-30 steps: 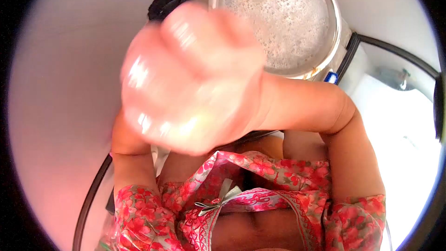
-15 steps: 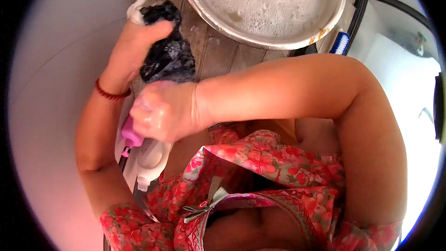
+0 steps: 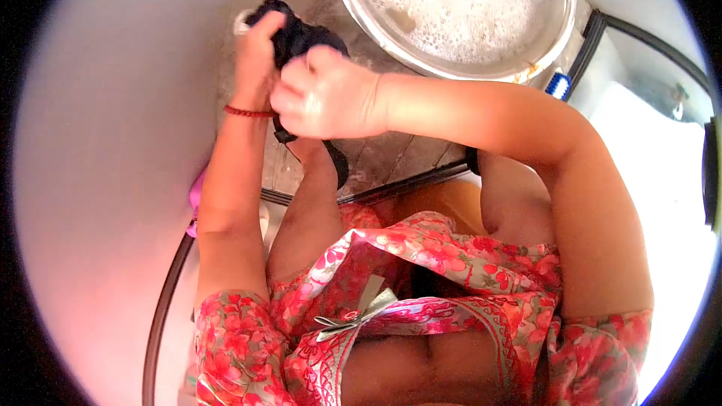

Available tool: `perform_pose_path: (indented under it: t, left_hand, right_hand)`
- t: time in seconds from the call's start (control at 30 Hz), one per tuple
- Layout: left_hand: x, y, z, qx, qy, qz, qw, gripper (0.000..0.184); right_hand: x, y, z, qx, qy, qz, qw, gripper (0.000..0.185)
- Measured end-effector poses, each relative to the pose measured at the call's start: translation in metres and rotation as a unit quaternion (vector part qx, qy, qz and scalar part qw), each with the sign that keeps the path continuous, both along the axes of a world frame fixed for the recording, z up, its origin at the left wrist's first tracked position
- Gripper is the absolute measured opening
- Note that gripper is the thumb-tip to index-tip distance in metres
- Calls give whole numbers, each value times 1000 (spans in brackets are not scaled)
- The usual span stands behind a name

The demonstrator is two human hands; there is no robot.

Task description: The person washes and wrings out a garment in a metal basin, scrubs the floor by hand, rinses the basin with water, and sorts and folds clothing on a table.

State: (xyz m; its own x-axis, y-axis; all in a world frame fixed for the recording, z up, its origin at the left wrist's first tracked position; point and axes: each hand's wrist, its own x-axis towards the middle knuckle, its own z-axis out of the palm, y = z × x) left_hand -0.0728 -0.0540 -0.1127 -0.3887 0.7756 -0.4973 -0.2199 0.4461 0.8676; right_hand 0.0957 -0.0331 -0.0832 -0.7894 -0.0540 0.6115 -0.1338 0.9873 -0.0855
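Note:
A bunched black cloth [image 3: 301, 36] is held between my two hands over the floor at upper left. My left hand [image 3: 254, 68], with a red bracelet at the wrist, is closed round its left end, the thumb lying on top. A small white piece [image 3: 242, 22] shows at the outer side of that hand. My right hand [image 3: 327, 101] is a fist pressed against the lower side of the cloth, close to my left wrist. It is slightly blurred, and its palm is hidden.
A round metal basin [image 3: 466, 74] of foamy water stands at the upper right. Beside it is a blue and white brush [image 3: 558, 85]. A purple container [image 3: 197, 189] is partly behind my left forearm. A dark-edged frame runs along the right, and a pale wall rises at left.
Both hands have moved up and right in view. My right fist has come closer to my left hand, and the cloth is more bunched. The view has shifted somewhat.

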Motion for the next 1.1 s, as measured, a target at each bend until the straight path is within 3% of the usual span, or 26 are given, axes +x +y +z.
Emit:
perform_pose_path:
  t: [0.07,0.1,0.2,0.23,0.27,0.33,0.37,0.4,0.43,0.47,0.5,0.53,0.57,0.6,0.63,0.67,0.7,0.73,0.77,0.8,0.87,0.9,0.97,1.0,1.07,1.1]
  left_hand:
    - [-17,-4,19,43,-38,49,997,22]
    - [-18,0,29,78,-75,129,986,4]
    - [-17,8,65,184,-31,218,958,1]
    - [-24,10,64,227,-45,234,944,6]
    - [-34,6,67,213,-31,235,948,16]
    - [-21,8,91,240,109,235,936,20]
    - [-15,9,102,241,110,239,934,20]
    - [-9,9,113,293,219,197,910,18]
    - [-4,9,124,340,324,151,870,19]
    - [2,7,139,340,326,155,869,19]
    - [8,4,156,325,566,46,756,23]
    - [14,0,167,282,760,-67,582,27]
    - [21,-3,172,271,715,-62,642,36]
    - [2,-1,153,383,619,-68,682,38]
    - [-3,2,144,440,596,-88,666,38]
    - [-6,3,137,494,570,-109,647,39]
    - [-8,5,132,527,523,-132,657,45]
    - [18,3,149,467,460,-86,750,42]
    - [18,4,145,457,416,-54,784,32]
    - [18,3,138,445,369,-22,816,25]
    - [15,2,137,374,250,17,893,30]
    - [16,3,133,390,159,68,905,19]
    - [19,4,124,352,-60,160,920,20]
    - [15,5,116,330,-129,205,912,21]
    - [5,3,101,304,-190,222,907,21]
    - [1,1,98,268,-256,230,900,22]
  right_hand:
    - [-7,14,25,-87,6,-10,996,16]
    - [-10,21,39,-155,13,-47,987,15]
    - [-26,50,53,-321,83,-89,939,9]
    - [-29,57,62,-518,103,-91,845,10]
    - [-32,62,68,-690,114,-90,709,12]
    - [-32,79,57,-784,151,-97,595,15]
    - [-31,85,46,-827,146,-69,539,20]
    - [-29,86,31,-865,139,-41,480,25]
    - [-26,85,31,-874,87,-10,478,37]
    - [-21,82,32,-874,85,-7,478,37]
    - [-15,71,54,-922,29,-52,384,42]
    - [-11,65,67,-954,-28,-97,283,47]
    - [-4,69,66,-953,-31,-95,284,47]
    - [10,75,65,-962,-43,176,203,48]
    - [16,79,63,-894,-52,432,105,48]
    - [9,79,57,-894,-54,433,105,48]
    - [-5,83,44,-947,-8,296,126,49]
    - [-14,88,33,-977,39,151,144,50]
    - [-14,97,24,-983,55,152,90,46]
    - [-13,100,30,-982,54,153,93,46]
    - [-15,113,50,-975,101,-23,197,10]
    - [-15,117,53,-973,100,-16,208,10]
    - [-14,119,55,-869,203,-137,429,11]
    - [-14,118,66,-867,202,-129,438,11]
    - [-7,104,94,-763,176,-114,611,11]
    - [-5,93,109,-735,168,-131,644,11]
